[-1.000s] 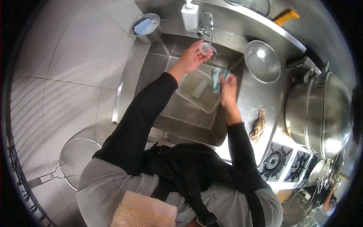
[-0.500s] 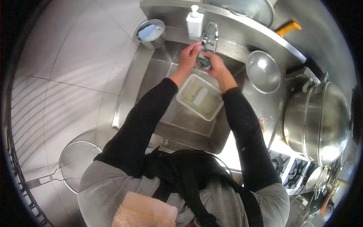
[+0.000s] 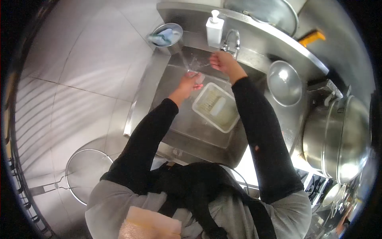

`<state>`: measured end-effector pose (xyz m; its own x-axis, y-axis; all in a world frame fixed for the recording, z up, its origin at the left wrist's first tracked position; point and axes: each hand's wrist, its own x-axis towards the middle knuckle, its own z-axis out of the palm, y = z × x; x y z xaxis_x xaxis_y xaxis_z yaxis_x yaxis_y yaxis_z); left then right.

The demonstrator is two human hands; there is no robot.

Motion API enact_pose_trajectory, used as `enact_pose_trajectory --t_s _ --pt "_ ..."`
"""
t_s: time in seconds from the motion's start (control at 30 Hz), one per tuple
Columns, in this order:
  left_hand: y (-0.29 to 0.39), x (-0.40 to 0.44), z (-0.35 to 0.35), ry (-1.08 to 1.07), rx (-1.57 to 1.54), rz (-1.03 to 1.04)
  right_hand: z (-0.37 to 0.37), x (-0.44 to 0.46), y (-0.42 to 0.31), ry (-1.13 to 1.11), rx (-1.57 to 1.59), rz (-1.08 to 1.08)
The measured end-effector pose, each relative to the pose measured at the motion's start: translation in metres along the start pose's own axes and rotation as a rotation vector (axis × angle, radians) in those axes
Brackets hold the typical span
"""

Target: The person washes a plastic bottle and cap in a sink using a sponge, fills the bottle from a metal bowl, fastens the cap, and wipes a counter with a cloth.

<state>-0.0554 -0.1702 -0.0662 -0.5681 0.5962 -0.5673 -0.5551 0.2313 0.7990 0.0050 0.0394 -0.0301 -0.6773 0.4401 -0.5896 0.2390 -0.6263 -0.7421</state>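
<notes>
My left hand (image 3: 188,85) is over the left part of the steel sink (image 3: 199,137), its fingers bent round a small pale, pinkish piece (image 3: 200,79) that I cannot make out. My right hand (image 3: 223,63) is in front of the faucet (image 3: 232,40); its loosely curled fingers are slightly smeared and nothing shows in them. A blurred green-and-white scrub pad (image 3: 158,40) is at the rim of the metal pot (image 3: 173,48), beside a light blue cloth. The white plastic basket (image 3: 195,107) lies in the sink with a pale block inside.
A white pump bottle (image 3: 215,32) stands behind the sink by the faucet. To the right are a steel bowl (image 3: 284,83) and a large lidded pot (image 3: 318,139). A strainer (image 3: 88,175) is at lower left. An orange handle (image 3: 312,38) lies beyond the back ledge.
The green scrub pad has gone from between my hands to the metal pot at the left. My hands have parted; the left moved down toward me. The view shifted slightly.
</notes>
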Motion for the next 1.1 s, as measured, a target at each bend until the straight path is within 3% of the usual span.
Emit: enact_pose_trajectory --t_s 0.13,0.2,0.23,0.3,0.33,0.4,0.43,0.53,0.6,0.67,0.73,0.83,0.87,0.9,0.93,1.0,1.03,1.07,1.1 --pt "-0.035 0.022 0.029 -0.136 0.002 0.133 -0.044 -0.035 0.024 0.236 0.054 -0.134" --pt "-0.036 0.029 0.065 -0.039 0.533 0.668 -0.041 -0.109 0.016 -0.036 0.006 -0.374" --pt "-0.03 0.021 0.083 -0.057 0.52 0.663 -0.045 -0.129 0.026 0.08 0.044 -0.421" --pt "-0.007 0.006 0.114 -0.158 0.55 0.683 -0.085 -0.129 0.07 0.233 -0.17 -0.577" --pt "-0.007 0.013 0.123 -0.178 0.551 0.69 -0.088 -0.145 0.087 0.32 -0.174 -0.518" --pt "-0.007 0.029 0.136 -0.18 0.512 1.083 -0.099 -0.163 0.119 0.302 -0.03 -0.355" --pt "-0.005 0.031 0.14 -0.188 0.514 1.087 -0.101 -0.165 0.134 0.347 -0.016 -0.282" --pt "-0.001 0.029 0.138 -0.223 0.401 1.069 -0.096 -0.177 0.155 0.375 -0.062 -0.267" --pt "0.004 0.026 0.131 -0.16 0.622 1.018 -0.091 -0.173 0.155 0.349 -0.067 -0.287" --pt "0.016 0.011 0.127 -0.127 0.702 1.009 -0.089 -0.161 0.143 0.247 -0.149 -0.407" --pt "0.023 0.001 0.124 -0.095 0.772 0.997 -0.071 -0.152 0.121 0.302 -0.021 -0.563" --pt "0.022 0.001 0.118 -0.079 0.784 0.895 -0.063 -0.112 0.088 0.166 -0.344 -0.907" --pt "0.026 0.007 0.115 -0.189 0.603 0.615 -0.068 -0.092 0.076 0.068 -0.501 -0.938" --pt "0.024 0.01 0.108 -0.281 0.418 0.321 -0.067 -0.086 0.059 -0.002 -0.515 -0.83" --pt "0.019 0.009 0.1 -0.279 0.428 0.289 -0.064 -0.08 0.045 -0.075 -0.525 -0.718" --pt "0.025 0.01 0.092 -0.191 -0.109 0.301 -0.061 -0.047 0.032 -0.171 -0.375 -0.651" --pt "0.025 0.012 0.088 -0.189 -0.105 0.288 -0.053 -0.045 0.02 -0.023 -0.568 -0.633" --pt "0.024 0.014 0.084 -0.057 -0.143 0.158 -0.043 -0.049 0.006 0.123 -0.766 -0.61" --pt "0.023 0.017 0.081 0.074 -0.182 0.029 -0.035 -0.055 -0.001 0.122 -0.767 -0.601"
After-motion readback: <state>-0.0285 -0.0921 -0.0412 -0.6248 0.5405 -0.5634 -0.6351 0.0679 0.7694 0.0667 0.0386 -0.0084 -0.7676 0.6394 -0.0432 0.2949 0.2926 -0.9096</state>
